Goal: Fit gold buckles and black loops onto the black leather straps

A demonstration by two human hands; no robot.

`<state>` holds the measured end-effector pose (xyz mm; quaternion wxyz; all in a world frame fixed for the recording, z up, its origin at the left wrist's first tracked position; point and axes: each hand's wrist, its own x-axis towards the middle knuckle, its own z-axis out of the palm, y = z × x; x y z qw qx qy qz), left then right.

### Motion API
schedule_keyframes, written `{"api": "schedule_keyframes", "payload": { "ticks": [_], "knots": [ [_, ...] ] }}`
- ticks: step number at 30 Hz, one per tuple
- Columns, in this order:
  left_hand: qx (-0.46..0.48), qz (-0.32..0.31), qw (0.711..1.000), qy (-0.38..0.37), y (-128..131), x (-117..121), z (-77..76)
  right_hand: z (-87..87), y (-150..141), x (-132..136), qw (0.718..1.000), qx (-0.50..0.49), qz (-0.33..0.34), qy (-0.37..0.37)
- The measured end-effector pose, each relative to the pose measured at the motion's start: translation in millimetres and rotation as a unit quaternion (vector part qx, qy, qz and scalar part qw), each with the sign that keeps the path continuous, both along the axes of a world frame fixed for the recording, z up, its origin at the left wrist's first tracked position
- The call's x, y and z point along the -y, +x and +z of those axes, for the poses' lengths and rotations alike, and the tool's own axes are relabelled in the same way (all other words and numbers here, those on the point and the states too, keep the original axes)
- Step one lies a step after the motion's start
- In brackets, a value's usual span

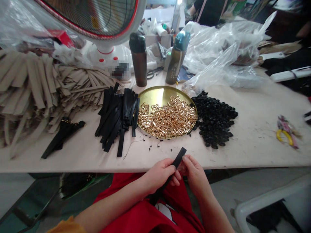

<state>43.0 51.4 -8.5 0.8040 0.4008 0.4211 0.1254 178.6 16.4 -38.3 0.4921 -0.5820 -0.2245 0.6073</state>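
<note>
A black strap (179, 156) is gripped between the thumb and fingers of my left hand (165, 171), its tail hanging over my lap. My right hand (193, 166) is closed at the strap's upper end, fingers pinched together; whether anything small is in them is hidden. Beyond my hands, a round gold tray (155, 92) holds a heap of gold metal buckles (167, 118). Left of it lies a stack of black straps (114, 119). On the right is a pile of small black loops (213, 119).
Beige strips (31, 84) cover the left side, near a black bundle with gold hardware (62, 134). Behind stand a fan (97, 19), a dark bottle (139, 61), a blue-capped bottle (177, 58) and plastic bags (218, 48). Yellow-handled pliers (286, 134) lie far right.
</note>
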Motion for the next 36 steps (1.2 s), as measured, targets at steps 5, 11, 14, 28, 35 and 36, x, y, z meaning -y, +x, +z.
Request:
{"api": "schedule_keyframes", "payload": {
  "ticks": [5,11,14,28,35,36],
  "knots": [
    [-0.119,-0.088,0.939,0.31,-5.6,-5.6,4.3,2.3,7.8,-0.8,0.996,0.07,-0.038,0.041],
    [-0.181,-0.136,0.925,0.304,-14.2,-16.3,4.4,-1.1,23.2,-6.5,0.976,0.204,0.034,0.07],
    [-0.172,-0.117,0.943,0.258,-20.7,-20.0,0.8,-3.0,56.2,-22.6,0.912,0.4,0.014,0.092],
    [-0.17,-0.068,0.954,0.236,-31.4,-9.0,0.8,-0.7,106.6,-85.0,0.577,0.809,0.099,0.055],
    [-0.138,-0.056,0.96,0.238,-26.5,-2.6,4.1,4.0,123.7,-69.6,0.586,0.804,0.088,0.057],
    [-0.137,-0.055,0.959,0.243,-25.0,-1.7,4.6,4.5,123.3,-72.3,0.586,0.803,0.093,0.059]
  ]
}}
